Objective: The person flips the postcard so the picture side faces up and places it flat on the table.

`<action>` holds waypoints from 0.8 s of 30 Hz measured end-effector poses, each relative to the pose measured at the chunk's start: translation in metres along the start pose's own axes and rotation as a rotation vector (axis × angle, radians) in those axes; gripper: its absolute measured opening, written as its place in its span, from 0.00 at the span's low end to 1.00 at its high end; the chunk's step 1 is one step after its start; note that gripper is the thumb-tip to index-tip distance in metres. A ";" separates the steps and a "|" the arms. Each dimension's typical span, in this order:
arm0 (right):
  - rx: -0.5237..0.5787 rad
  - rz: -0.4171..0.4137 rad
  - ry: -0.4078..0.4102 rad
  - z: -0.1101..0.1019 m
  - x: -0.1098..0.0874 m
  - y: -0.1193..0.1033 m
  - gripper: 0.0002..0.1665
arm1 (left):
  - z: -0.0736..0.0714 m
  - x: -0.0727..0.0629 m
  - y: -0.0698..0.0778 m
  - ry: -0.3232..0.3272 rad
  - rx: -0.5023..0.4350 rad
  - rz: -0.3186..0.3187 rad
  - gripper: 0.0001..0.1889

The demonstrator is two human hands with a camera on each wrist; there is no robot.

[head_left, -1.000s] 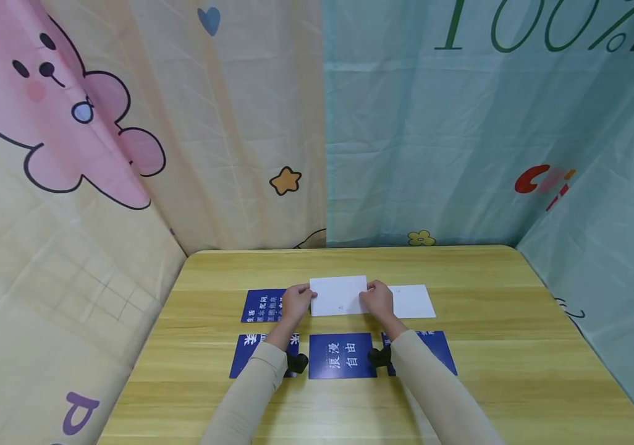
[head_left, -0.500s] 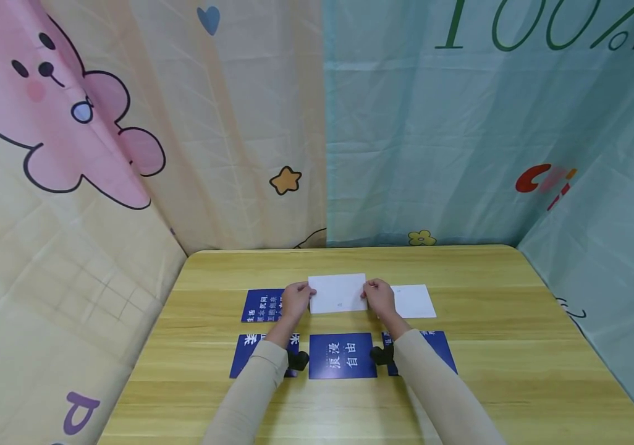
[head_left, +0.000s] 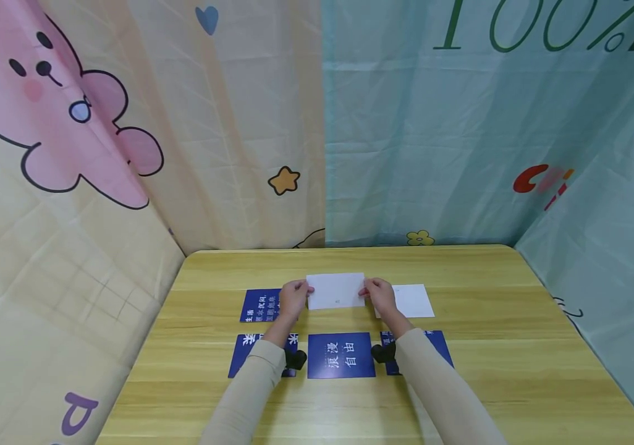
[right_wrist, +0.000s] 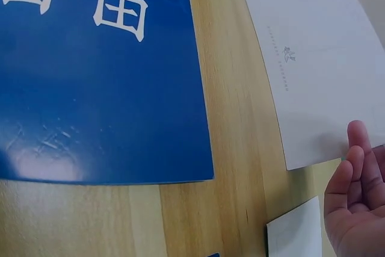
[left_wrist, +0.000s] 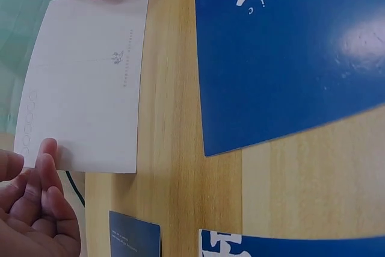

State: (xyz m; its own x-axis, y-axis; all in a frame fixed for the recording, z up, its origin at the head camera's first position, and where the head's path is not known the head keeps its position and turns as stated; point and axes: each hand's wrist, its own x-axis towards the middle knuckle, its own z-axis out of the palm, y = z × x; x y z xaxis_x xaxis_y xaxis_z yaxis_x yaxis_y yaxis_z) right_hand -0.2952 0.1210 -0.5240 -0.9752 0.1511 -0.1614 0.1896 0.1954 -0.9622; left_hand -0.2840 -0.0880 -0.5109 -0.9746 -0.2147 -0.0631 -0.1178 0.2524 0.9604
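Between both hands is a white postcard (head_left: 336, 290), its plain side with faint print facing me. My left hand (head_left: 294, 298) pinches its left edge and my right hand (head_left: 380, 295) pinches the right edge. In the left wrist view, the left thumb and fingers (left_wrist: 37, 200) grip the short edge, with the postcard apart from the table. The right wrist view shows the right hand (right_wrist: 361, 200) at the opposite edge. Just nearer to me lies a blue postcard (head_left: 342, 355) with white characters.
On the wooden table (head_left: 517, 346), another white card (head_left: 414, 301) lies to the right, partly behind the right hand. Blue cards lie at the upper left (head_left: 258, 306), lower left (head_left: 241, 352) and lower right (head_left: 436, 346), partly covered by the arms. Printed curtains (head_left: 406, 123) stand behind the table.
The postcard has shifted slightly up in the head view, with both hands still holding it. The cards on the table have stayed in place.
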 end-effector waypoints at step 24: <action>0.083 -0.010 -0.055 -0.010 -0.006 0.003 0.19 | -0.003 -0.004 -0.006 0.057 -0.053 0.041 0.21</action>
State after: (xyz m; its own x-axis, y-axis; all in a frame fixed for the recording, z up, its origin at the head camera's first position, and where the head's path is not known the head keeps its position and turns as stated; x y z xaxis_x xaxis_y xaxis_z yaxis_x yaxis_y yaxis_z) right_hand -0.2879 0.1301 -0.5236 -0.9822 0.0959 -0.1614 0.1720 0.1152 -0.9783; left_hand -0.2787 -0.0911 -0.5160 -0.9659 -0.2588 -0.0096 -0.0664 0.2116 0.9751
